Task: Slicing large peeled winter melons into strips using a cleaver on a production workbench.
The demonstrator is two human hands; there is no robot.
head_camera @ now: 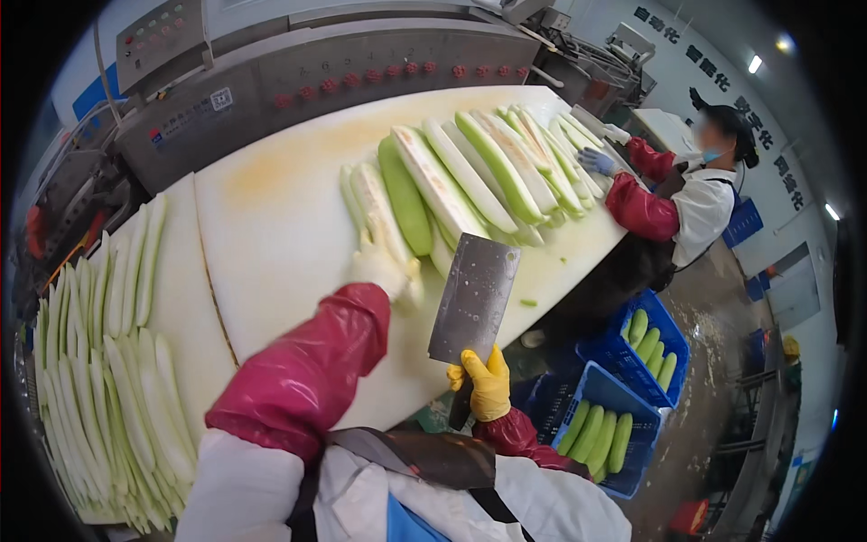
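Observation:
My left hand (379, 267), in a pale glove, lies on the near end of a cut length of pale green gourd (376, 203) on the white cutting board (271, 203). Yellow-gloved, my right hand (486, 383) grips the dark handle of a cleaver (474, 298), its broad steel blade pointing up and away near the board's edge. Beyond the blade, many split gourd lengths (440, 179) lie side by side, some showing pale seedy flesh. One rounded green piece (406, 196) rests just right of my left hand's piece.
Many thin gourd strips (115, 406) cover the board's left end. A co-worker (704, 183) stands at the far right end, gloved hands at the gourds. Blue crates (640, 440) of whole gourds (599, 437) stand on the floor at right. A steel machine (325, 68) with red knobs borders the board's far side.

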